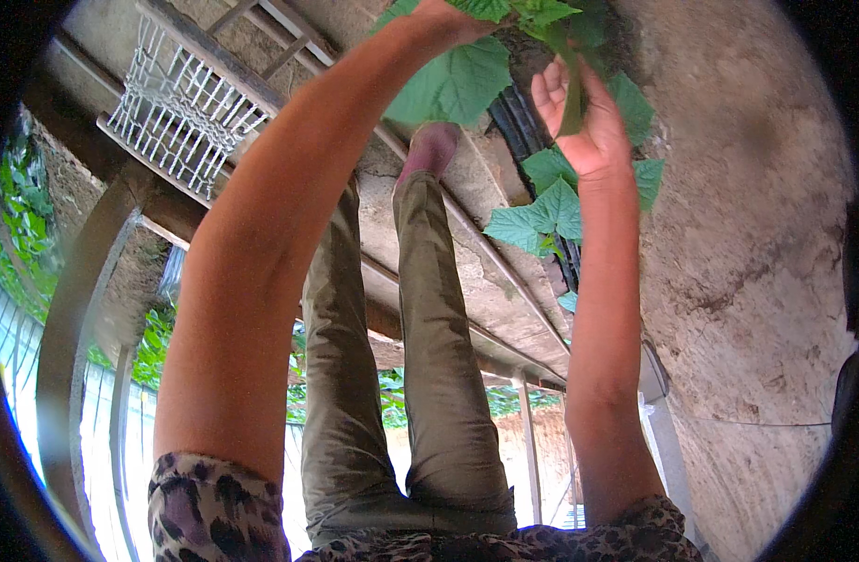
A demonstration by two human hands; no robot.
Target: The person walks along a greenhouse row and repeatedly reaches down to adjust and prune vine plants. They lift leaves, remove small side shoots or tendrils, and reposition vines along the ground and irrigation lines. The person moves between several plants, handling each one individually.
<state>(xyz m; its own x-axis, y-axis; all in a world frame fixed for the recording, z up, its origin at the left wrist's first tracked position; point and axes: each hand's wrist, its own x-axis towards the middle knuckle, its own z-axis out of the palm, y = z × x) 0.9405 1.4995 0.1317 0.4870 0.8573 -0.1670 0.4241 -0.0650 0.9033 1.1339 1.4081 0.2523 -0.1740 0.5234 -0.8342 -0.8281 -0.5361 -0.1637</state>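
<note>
Broad green leaves of a climbing plant rise at the top of the view between my two arms. My left hand reaches in among them at the top edge, its fingers hidden behind leaves, so its grip is not visible. To the right, my right hand is raised with its palm showing and several fingers curled loosely beside a green leaf or stem that passes in front of the palm. Whether the fingers close on it is unclear. More leaves hang beside my right wrist.
Metal rails run diagonally past my legs. A wooden frame with white knotted rope lies at upper left. Black ribbed pieces stand behind the leaves, and a rough earthen or concrete surface fills the right side.
</note>
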